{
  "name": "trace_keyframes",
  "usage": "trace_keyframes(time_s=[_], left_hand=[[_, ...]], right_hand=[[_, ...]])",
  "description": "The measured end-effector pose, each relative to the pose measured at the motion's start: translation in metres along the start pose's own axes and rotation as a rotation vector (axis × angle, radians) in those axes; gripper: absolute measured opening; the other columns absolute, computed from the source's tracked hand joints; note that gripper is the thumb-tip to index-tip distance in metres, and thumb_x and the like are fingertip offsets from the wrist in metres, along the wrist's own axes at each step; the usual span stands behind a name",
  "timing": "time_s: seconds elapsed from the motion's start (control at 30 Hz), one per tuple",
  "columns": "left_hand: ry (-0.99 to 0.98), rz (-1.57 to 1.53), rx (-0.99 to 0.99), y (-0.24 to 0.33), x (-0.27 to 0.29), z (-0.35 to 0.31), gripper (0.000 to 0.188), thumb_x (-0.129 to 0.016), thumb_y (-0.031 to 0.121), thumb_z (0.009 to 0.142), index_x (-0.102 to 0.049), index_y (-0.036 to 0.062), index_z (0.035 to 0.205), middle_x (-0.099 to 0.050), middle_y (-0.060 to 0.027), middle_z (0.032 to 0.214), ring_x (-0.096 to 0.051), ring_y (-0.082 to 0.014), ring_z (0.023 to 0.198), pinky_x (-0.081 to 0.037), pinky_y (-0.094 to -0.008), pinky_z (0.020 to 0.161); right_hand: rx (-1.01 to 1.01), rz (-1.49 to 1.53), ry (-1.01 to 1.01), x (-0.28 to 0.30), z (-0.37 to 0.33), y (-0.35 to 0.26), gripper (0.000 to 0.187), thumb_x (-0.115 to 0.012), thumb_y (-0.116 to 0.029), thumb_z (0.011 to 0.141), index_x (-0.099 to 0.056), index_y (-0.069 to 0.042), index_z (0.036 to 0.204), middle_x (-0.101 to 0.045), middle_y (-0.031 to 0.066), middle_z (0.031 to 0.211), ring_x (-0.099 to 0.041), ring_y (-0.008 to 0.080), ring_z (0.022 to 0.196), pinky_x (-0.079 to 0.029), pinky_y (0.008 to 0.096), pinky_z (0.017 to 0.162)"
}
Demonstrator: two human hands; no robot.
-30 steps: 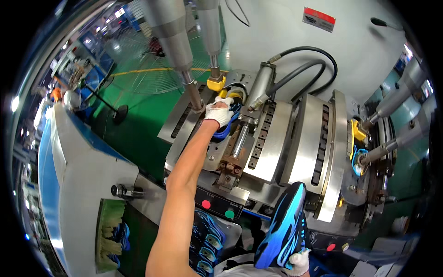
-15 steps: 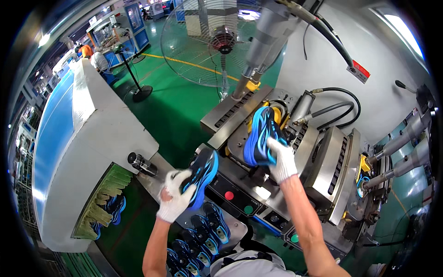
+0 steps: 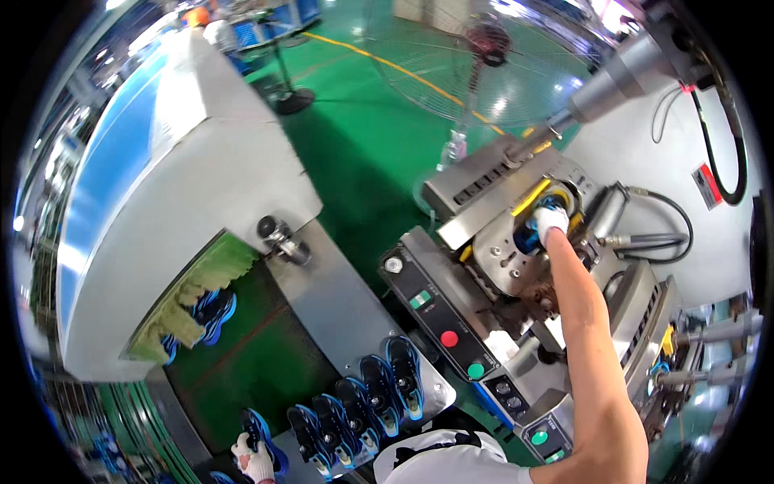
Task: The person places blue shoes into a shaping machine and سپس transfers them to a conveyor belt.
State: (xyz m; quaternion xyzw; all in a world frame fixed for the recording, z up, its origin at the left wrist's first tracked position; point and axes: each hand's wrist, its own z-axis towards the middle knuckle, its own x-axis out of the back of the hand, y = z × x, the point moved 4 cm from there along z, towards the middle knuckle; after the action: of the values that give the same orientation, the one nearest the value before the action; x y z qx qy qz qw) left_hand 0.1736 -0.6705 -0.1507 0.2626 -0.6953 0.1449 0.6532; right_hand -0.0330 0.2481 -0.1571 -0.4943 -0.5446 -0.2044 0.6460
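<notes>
Head view: left hand (image 3: 255,461) low at the lower edge, white glove, fingers bent and clamped on a black shoe (image 3: 260,429) with blue edging; view blurry there. Next to it, five black-and-blue shoes (image 3: 379,387) in a row on the grey metal bench (image 3: 326,282), openings up. Beyond, dark control panel (image 3: 409,278) with red and green buttons; small white print beside them, too small to read. Right arm reaches forward from the lower right, elbow slightly bent; gloved right hand (image 3: 551,221) lies over a blue shoe (image 3: 526,240) in the machine's steel recess, fingers mostly hidden, can't tell if clamped. Farther back, red-and-white label (image 3: 707,185) on the white wall panel, writing unreadable.
</notes>
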Motion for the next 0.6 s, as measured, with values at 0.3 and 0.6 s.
trace_keyframes(time_s=[0.3,0.6], left_hand=[[-0.021,-0.168,-0.092,-0.009,-0.102,-0.038,0.068,-0.076,0.017,0.079,-0.051,0.0181,0.142,-0.057,-0.0202,0.127,-0.057,-0.0406,0.120,-0.048,-0.0478,0.100],[-0.234,-0.675,0.290,-0.045,-0.115,-0.062,0.093,-0.088,0.025,0.073,-0.039,0.0001,0.148,-0.060,-0.0231,0.134,-0.059,-0.0337,0.125,-0.045,-0.0410,0.109]], right_hand=[[0.054,0.541,-0.368,0.041,0.005,0.043,0.052,-0.071,-0.032,0.092,-0.059,0.001,0.130,-0.062,0.0179,0.132,-0.060,0.0262,0.121,-0.050,0.0398,0.101],[0.377,-1.047,-0.438,-0.032,-0.411,0.012,0.095,-0.070,-0.047,0.086,-0.030,0.001,0.158,-0.029,0.0246,0.163,-0.029,0.0393,0.151,-0.023,0.0459,0.124]])
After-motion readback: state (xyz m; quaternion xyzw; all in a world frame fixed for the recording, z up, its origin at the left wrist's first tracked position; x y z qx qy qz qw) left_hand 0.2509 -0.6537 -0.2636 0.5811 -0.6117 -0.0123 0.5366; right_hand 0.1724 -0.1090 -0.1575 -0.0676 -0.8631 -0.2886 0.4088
